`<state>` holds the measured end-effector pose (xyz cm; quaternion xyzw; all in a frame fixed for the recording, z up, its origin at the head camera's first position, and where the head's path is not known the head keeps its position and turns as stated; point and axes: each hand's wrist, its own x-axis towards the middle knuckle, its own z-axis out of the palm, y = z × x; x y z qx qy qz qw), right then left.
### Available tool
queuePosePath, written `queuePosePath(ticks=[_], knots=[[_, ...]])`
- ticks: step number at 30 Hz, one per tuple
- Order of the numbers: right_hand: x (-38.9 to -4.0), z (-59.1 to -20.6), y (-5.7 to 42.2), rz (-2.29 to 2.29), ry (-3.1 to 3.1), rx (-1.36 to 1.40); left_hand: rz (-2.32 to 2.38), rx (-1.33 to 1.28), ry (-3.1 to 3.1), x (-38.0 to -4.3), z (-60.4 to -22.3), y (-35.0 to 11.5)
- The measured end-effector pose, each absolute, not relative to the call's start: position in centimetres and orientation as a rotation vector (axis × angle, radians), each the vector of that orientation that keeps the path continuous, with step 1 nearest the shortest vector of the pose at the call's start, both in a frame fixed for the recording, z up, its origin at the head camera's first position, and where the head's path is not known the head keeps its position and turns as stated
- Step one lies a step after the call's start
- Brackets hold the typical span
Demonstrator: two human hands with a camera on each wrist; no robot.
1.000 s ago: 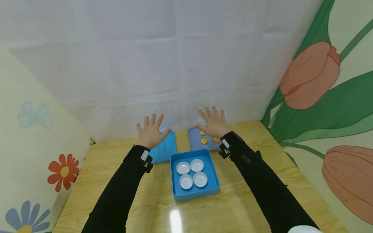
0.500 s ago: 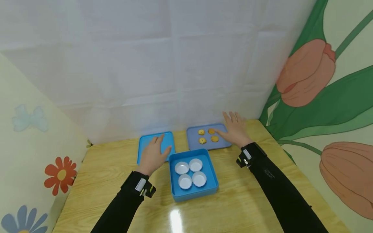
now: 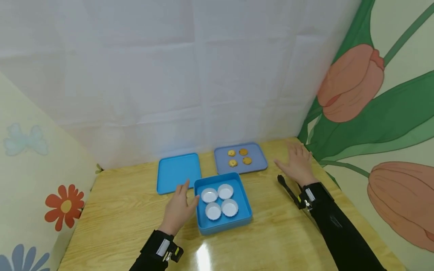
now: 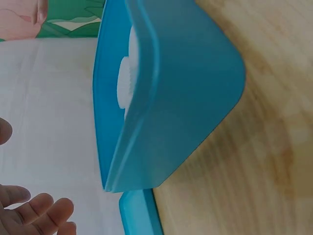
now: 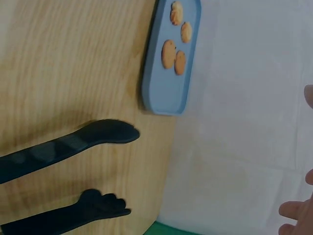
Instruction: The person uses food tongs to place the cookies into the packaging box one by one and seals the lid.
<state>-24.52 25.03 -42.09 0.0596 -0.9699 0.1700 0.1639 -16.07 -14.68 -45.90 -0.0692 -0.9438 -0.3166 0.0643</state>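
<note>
My left hand [image 3: 178, 212] is beside the left wall of a deep blue box [image 3: 225, 226], fingers loosely extended and holding nothing. Inside the box sit several white fluted baking cups [image 3: 229, 207]; the left wrist view shows the blue wall [image 4: 190, 83] up close, past the fingers [image 4: 36, 208]. Over the right side of the table, my right hand [image 3: 298, 165] hovers with fingers spread, above black tongs [image 3: 288, 188]. Two arms of these tongs [image 5: 73, 144] lie on the wood in the right wrist view, one tip rounded, the other lobed.
A flat light-blue tray [image 3: 176, 173] lies behind the box to the left. A periwinkle tray [image 3: 259, 158] with several cookies [image 3: 247, 160] lies behind it to the right. A white cloth [image 3: 142, 75] hangs along the table's back edge.
My left hand has come back toward me, from over the light-blue tray to the box's side. My right hand has moved right, off the cookie tray, and the tongs now show beneath it.
</note>
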Motion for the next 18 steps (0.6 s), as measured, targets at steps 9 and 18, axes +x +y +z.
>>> queuePosePath(ticks=[9,18], knots=[[-22.5,-44.3,27.2,0.508,-2.772,0.056,-1.002,-0.108,-2.852,-15.2,-49.1,-13.7],[-20.0,-47.5,28.8,0.612,-2.841,-0.103,-1.113,0.084,-2.897,-14.8,-51.4,-11.9]])
